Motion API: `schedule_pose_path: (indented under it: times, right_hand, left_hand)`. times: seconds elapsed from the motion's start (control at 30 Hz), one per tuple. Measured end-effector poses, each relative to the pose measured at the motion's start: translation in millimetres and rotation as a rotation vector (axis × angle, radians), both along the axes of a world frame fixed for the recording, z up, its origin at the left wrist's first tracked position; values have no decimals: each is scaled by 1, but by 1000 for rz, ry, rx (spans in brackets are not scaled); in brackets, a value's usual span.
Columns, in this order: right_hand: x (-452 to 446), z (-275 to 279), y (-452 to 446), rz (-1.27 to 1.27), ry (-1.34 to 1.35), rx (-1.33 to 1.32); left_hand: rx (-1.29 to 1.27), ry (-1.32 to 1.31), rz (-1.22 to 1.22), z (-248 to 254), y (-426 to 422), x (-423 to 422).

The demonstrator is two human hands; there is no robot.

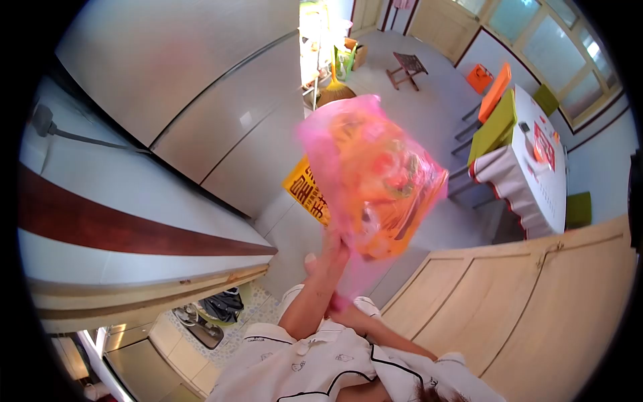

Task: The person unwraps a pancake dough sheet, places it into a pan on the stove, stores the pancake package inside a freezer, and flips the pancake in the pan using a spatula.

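A pink translucent plastic bag (395, 167) with orange-yellow packages inside hangs in front of me, slightly blurred. A yellow packet (305, 191) with dark printed characters shows past its left side; whether it lies inside the bag I cannot tell. My left hand (336, 249) is closed at the bag's lower left, its fingertips hidden by the plastic. Lower down, close to my body, a bunched strip of the pink plastic reaches my right hand (331, 310), which is closed on it. My left forearm and the plastic hide most of that hand.
A large metallic cabinet (187, 120) stands at the left and a wooden door (509, 295) at the lower right. A table (536, 174) with green and orange chairs is on the right. Farther back are a folding stool (406, 70) and a broom (335, 90).
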State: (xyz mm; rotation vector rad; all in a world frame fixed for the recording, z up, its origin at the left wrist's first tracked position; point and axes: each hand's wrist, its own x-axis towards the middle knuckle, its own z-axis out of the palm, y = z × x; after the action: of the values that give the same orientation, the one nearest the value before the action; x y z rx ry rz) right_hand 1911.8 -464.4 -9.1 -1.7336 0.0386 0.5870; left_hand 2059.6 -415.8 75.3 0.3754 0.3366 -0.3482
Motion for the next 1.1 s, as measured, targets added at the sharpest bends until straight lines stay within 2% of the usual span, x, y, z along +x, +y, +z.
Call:
schedule_pose_path:
  times: [0.07, 0.13, 0.17, 0.23, 0.3, 0.37, 0.43, 0.5, 0.57, 0.67, 0.77, 0.8, 0.9, 1.0, 1.1]
  right_hand:
    - [10, 70, -9, 43, 243, -40]
    - [26, 140, -27, 232, -230, -355]
    - [45, 174, -44, 386, -844, -644]
    - [67, 215, -62, 133, -855, -645]
    - [105, 225, -90, 45, -779, -390]
    - [182, 249, -71, -84, -1005, -504]
    - [244, 240, -60, -114, -1037, -797]
    - [295, 211, -73, -52, -1013, -1161]
    - [335, 187, -98, 64, -684, -1249]
    - [376, 171, -127, 205, -653, -1279]
    - [410, 167, -139, 40, -930, -988]
    - [421, 181, -140, 25, -654, -692]
    - [451, 196, -164, 24, -206, 196]
    - [451, 215, -161, 118, -340, -18]
    - [455, 171, -159, 502, -738, -504]
  left_hand:
    - [130, -139, 48, 4, 7, 38]
    - [272, -246, 140, -23, 9, 73]
    - [335, -232, 81, -26, 14, 81]
    - [453, -220, -45, -28, 18, 95]
    - [389, -195, -26, -8, 8, 95]
    - [325, -167, -42, -3, -7, 88]
    - [267, -156, -83, -6, -21, 81]
    - [311, -178, -116, -8, -32, 80]
    - [353, -191, -125, -11, -44, 79]
    - [385, -164, -127, -36, -60, 84]
    - [453, -186, -226, -41, -68, 97]
    - [482, -200, -284, -42, -71, 103]
    - [566, -202, -247, -52, -86, 116]
    - [656, -68, -275, -42, -96, 125]
    - [552, -120, -141, -55, -115, 130]
